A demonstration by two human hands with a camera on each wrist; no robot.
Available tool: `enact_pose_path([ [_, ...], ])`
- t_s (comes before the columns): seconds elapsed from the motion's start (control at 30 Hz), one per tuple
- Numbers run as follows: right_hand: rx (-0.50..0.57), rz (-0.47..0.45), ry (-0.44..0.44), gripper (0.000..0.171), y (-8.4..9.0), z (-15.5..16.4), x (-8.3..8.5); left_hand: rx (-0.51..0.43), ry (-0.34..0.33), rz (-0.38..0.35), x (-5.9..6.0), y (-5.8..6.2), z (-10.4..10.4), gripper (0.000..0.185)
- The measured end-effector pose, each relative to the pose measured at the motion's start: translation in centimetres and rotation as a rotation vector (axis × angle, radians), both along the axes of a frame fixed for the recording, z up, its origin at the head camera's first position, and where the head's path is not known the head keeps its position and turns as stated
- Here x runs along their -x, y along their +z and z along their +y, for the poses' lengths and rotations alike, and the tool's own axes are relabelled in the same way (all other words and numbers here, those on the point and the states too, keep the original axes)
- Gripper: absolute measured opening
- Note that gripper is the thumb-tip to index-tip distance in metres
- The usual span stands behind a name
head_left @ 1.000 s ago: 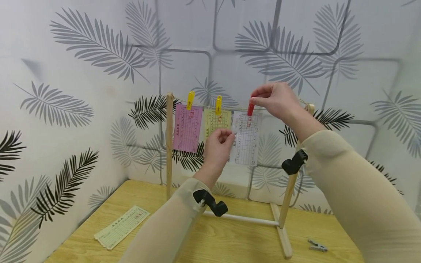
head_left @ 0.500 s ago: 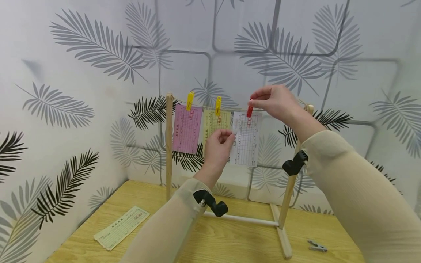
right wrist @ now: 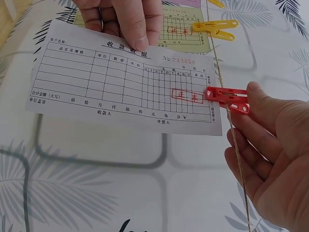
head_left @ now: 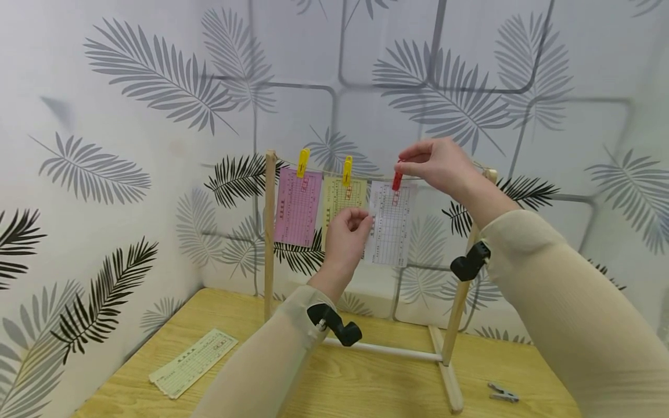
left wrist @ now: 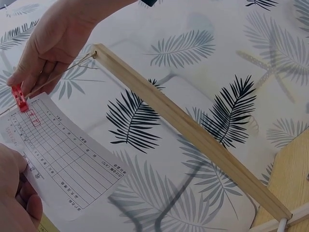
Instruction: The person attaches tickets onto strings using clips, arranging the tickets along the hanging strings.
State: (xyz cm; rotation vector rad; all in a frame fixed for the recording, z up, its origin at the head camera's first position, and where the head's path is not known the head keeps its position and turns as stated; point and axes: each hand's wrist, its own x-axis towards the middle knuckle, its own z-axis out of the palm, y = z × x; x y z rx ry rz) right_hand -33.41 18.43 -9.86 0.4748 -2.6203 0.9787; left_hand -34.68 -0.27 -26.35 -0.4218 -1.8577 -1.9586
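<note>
- Up on the thin brown string (right wrist: 225, 104) tied between two wooden posts, the small red plastic peg (right wrist: 226, 94) bites the top edge of the white paper slip with a printed grid (right wrist: 120, 84).
- The right hand (head_left: 438, 164) pinches the tail of the red peg with thumb and fingertips. If it squeezes too hard, I think the peg mouth opens and the slip drops.
- The left hand (head_left: 346, 232) pinches the left side of the white slip between thumb and fingers. If it tugs sideways, the thin paper can tear at the peg or slide out.
- The peg grips only a little strip of paper near the red stamp. A small bump may pull it free.
- The string looks loose and thin. A hard push down can make it sag, and the pink paper slip (head_left: 298, 205) and the pale yellow paper slip (head_left: 343, 197) on their yellow pegs (head_left: 302, 162) just beside it may swing or slip.
- The light wooden frame (head_left: 269, 232) stands near the back edge of the yellow wooden table (head_left: 381, 383). A strong pull on the string may tip it forward.
- Near the left edge of the table lies a pale green paper slip (head_left: 192, 361), and near the right edge lies a small grey metal clip (head_left: 503, 392). A falling frame may knock them off.
</note>
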Motion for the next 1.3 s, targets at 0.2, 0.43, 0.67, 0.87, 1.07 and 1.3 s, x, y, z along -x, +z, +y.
enact_pose_path([
  [0.2,-0.017,-0.002,0.004,0.049,0.0,0.1,-0.1,-0.001,-0.005,0.005,-0.1,-0.1,0.0,0.007],
  [0.43,-0.016,0.0,0.015,0.051,0.0,0.5,-0.2,0.006,0.004,0.009,-0.1,-0.1,-0.1,0.007],
  [0.67,-0.037,-0.003,0.003,0.054,0.1,0.6,-0.5,0.026,0.02,0.012,-0.1,-0.2,-0.4,0.007],
  [0.87,-0.057,0.012,0.012,0.052,0.0,0.7,-0.6,0.015,0.013,0.017,-0.1,-0.4,-0.7,0.008],
  [1.07,-0.07,0.012,0.007,0.052,-0.2,0.9,-0.7,0.022,0.018,0.012,-0.2,-0.6,-0.8,0.007],
  [1.3,-0.073,0.025,-0.004,0.052,-0.2,1.0,-0.8,0.041,0.034,0.018,-0.3,-0.6,-1.1,0.008],
])
